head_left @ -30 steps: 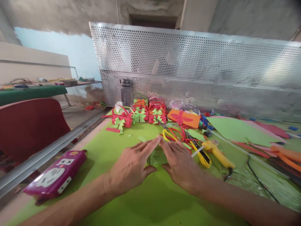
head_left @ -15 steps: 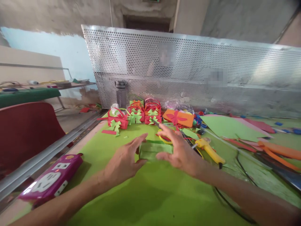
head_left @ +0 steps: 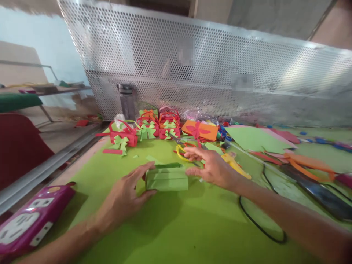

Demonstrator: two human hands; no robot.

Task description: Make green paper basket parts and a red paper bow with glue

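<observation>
Nearest the camera, a purple power strip (head_left: 26,225) is lying at the lower left, well apart from both hands, on the green table sheet (head_left: 176,234). A black cable (head_left: 260,216) is looping under the right forearm.

The left hand (head_left: 121,200) is resting on the sheet, thumb and fingers (head_left: 143,169) spread narrow and pinching the left end of the folded green paper box (head_left: 167,177). The box is sitting on the sheet between the two hands, its front wall facing the camera and top flaps half folded in. The right hand (head_left: 213,168) is hovering at the box's right end, fingertips (head_left: 189,171) touching or just off it; cannot tell which. Its fingers are loosely extended, holding nothing.

Just beyond the right fingers, yellow-handled scissors (head_left: 183,152) and a yellow glue gun (head_left: 235,165) are lying near each other. Farther out, red gift boxes with green bows (head_left: 148,128) are standing in a row, an orange card with a red bow (head_left: 199,129) beside them, a grey bottle (head_left: 127,101) behind, then the perforated metal screen (head_left: 192,69).

Risk, judged: only one end is firmly pinched, so the thin paper walls may spring open or crease crooked if the right fingers press unevenly. The right forearm may also be snagging the cable and dragging the glue gun toward the box.
</observation>
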